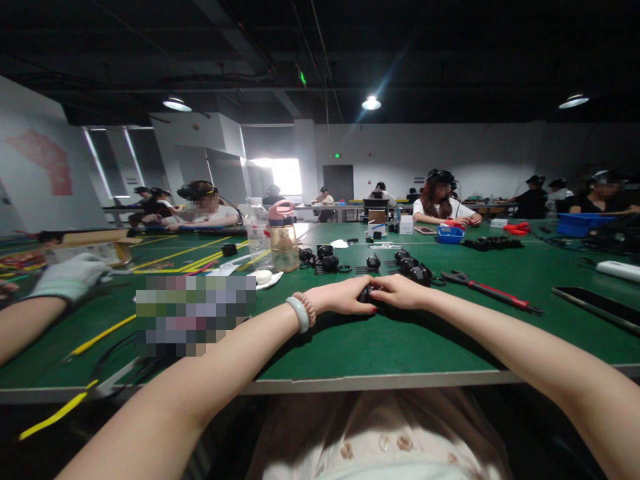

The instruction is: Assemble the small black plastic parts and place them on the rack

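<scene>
My left hand (pixel 345 297) and my right hand (pixel 403 291) meet over a small black part (pixel 367 294) on the green table (pixel 350 347). Both hands have their fingers curled round the part and hide most of it. A pale bangle and a bead bracelet (pixel 303 312) circle my left wrist. Just behind my hands lie more black parts (pixel 414 266) in a row and a second cluster (pixel 325 259) to the left.
A red-handled wrench (pixel 487 290) lies to the right, a phone (pixel 595 307) further right. A pink-lidded bottle (pixel 283 237) and a clear bottle (pixel 257 230) stand at the back left. A co-worker's gloved hand (pixel 70 277) rests at the left. Other people sit at far tables.
</scene>
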Action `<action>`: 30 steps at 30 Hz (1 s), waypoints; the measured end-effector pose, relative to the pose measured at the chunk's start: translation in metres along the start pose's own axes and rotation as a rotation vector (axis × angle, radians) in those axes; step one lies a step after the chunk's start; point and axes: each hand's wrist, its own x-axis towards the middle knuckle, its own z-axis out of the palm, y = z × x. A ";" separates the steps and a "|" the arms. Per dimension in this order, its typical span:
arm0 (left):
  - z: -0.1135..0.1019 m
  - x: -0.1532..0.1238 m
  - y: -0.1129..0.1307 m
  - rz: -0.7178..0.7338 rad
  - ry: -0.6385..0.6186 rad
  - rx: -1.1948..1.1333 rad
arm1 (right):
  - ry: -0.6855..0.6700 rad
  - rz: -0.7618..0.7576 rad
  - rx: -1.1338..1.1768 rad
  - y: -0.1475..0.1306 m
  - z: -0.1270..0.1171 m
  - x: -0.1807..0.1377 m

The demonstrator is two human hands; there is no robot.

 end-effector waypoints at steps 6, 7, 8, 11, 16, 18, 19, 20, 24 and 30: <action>0.000 0.000 0.001 0.008 0.004 -0.004 | -0.003 0.007 0.016 -0.001 0.000 0.000; 0.000 0.000 0.001 0.009 0.006 -0.004 | -0.007 0.006 0.025 -0.001 0.000 0.000; -0.001 -0.001 0.002 0.011 0.007 -0.007 | -0.012 0.004 0.036 -0.001 0.000 -0.001; -0.002 -0.001 0.003 0.015 -0.001 -0.020 | -0.028 -0.012 0.067 -0.002 0.000 -0.002; -0.002 -0.002 0.004 0.006 0.007 -0.025 | -0.020 -0.024 0.072 -0.001 0.000 -0.002; -0.002 -0.002 0.004 0.007 0.006 -0.023 | -0.016 -0.021 0.062 0.000 0.001 -0.002; -0.002 -0.002 0.004 0.008 0.004 -0.022 | -0.016 -0.021 0.058 0.000 0.001 -0.002; -0.002 -0.002 0.004 0.008 0.003 -0.021 | -0.016 -0.023 0.054 0.000 0.001 -0.002; -0.003 -0.002 0.005 0.015 0.003 -0.013 | -0.023 -0.021 0.053 0.001 0.001 -0.001; -0.003 -0.003 0.006 0.003 0.003 -0.001 | -0.025 -0.002 0.055 0.000 0.000 -0.001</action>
